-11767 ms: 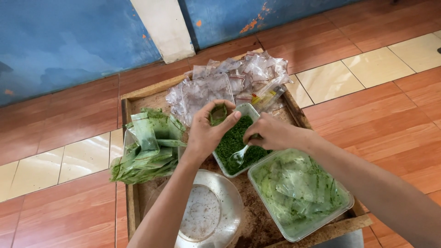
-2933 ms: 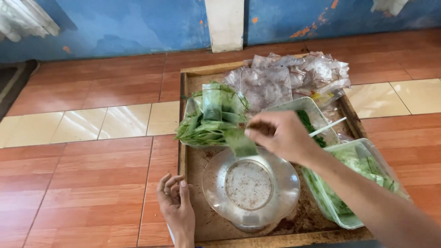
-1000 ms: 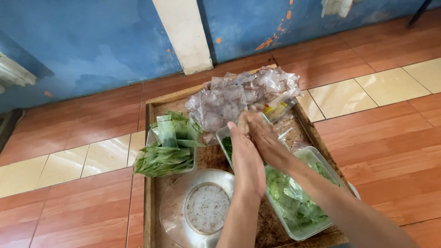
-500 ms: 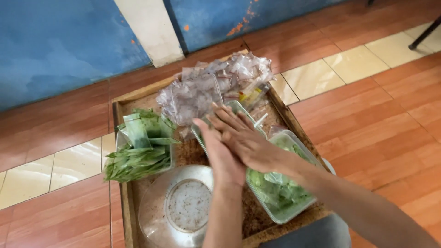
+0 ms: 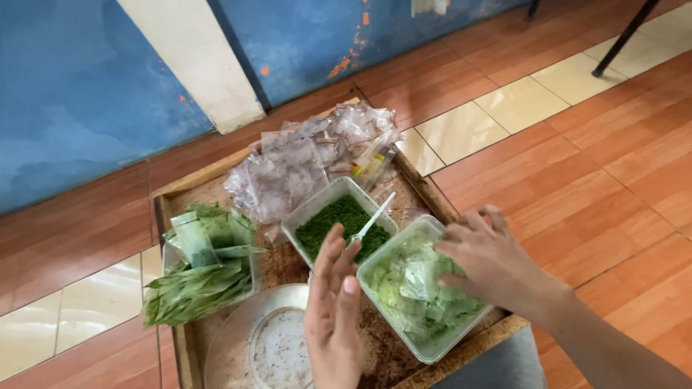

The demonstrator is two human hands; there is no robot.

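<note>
On the floor: a shallow wooden tray (image 5: 167, 209) sits on red-brown and cream tiles, close to a blue wall.
Left hand (image 5: 333, 310): open and flat, fingers straight and together, turned edge-on; it holds nothing. It hovers over the tray between three containers, its fingertips near the edge of the tub of chopped greens.
Right hand (image 5: 490, 263): open, fingers spread and slightly curled, with nothing in its grasp. It rests at the right rim of the clear tub (image 5: 422, 292); whether the fingertips press on the rim I cannot tell.
Clear tub: rectangular, at the tray's near right corner, filled with small clear packets of pale green filling.
Tub of chopped greens (image 5: 339, 222): rectangular, just behind the clear tub and touching it, full of dark green chopped leaves.
Spoon (image 5: 373, 218): white plastic, lying tilted in the chopped greens, handle pointing to the far right.
Leaf bundle (image 5: 198, 270): folded long green leaves heaped in a container on the tray's left side.
Round lid (image 5: 270, 346): clear, with whitish residue inside, at the near edge just left of the left hand.
Empty bags (image 5: 303, 162): a crumpled pile of small clear plastic bags at the tray's far end.
</note>
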